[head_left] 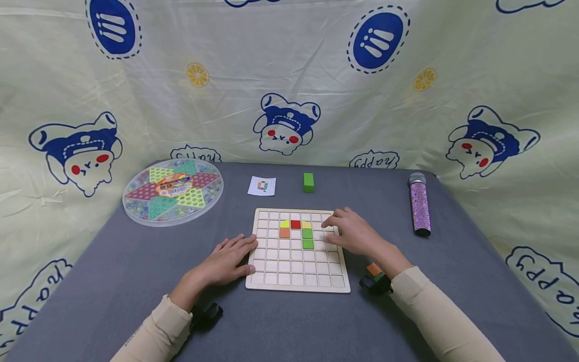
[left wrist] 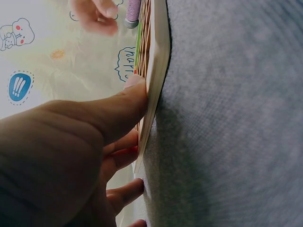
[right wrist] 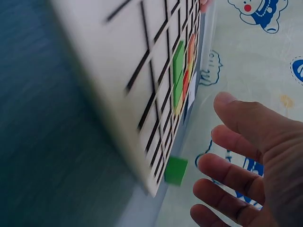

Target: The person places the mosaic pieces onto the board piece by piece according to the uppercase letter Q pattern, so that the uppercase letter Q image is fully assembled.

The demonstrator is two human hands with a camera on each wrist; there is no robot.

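On the table (head_left: 289,327) a pale gridded board (head_left: 280,266) is laid centrally, its left edge touched by the left hand (head_left: 230,259), fingers extended, its right edge overhung by the relaxed right hand (head_left: 355,231), with green, red, orange and yellow set blocks (head_left: 295,224) seated in upper cells, loose blocks (head_left: 374,269) partly hidden by the right wrist (head_left: 400,261).

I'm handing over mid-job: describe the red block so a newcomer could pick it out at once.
On the grey table, find the pale gridded board. In the farthest row that holds blocks, the red block sits between two yellow blocks. Its plain red colour sets it apart: no other block on the board is red.
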